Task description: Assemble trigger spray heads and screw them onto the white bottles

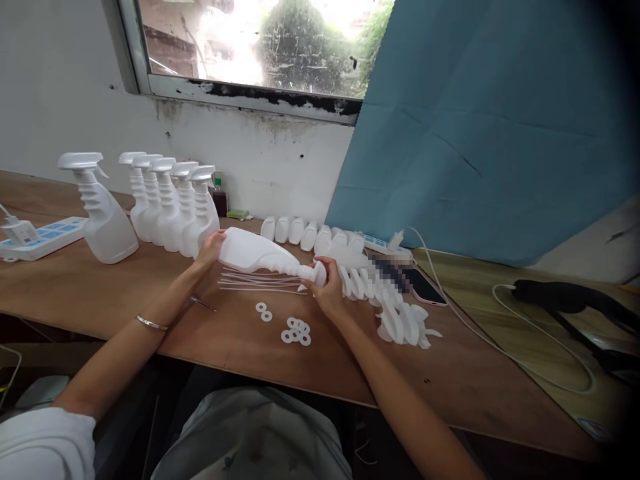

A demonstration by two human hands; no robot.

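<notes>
A white spray bottle (260, 252) lies on its side in the air between my hands, base to the left and spray head to the right. My left hand (211, 245) grips it at the base. Around the trigger spray head (316, 272) at its neck, the fingers of my right hand (329, 288) are closed. Thin clear dip tubes (260, 283) lie on the table just below the bottle. Nearer to me are several white ring washers (296, 330) and two more washers (264, 311) to their left. How the head sits on the neck is partly hidden by my fingers.
Several upright spray bottles (163, 200) stand at the back left, beside a power strip (50, 237). White bottles (300, 232) lie along the wall. Loose spray heads (405, 320), a phone (424, 287) and a white cable (465, 320) are on the right. A small screwdriver-like tool (204, 304) lies near my left forearm.
</notes>
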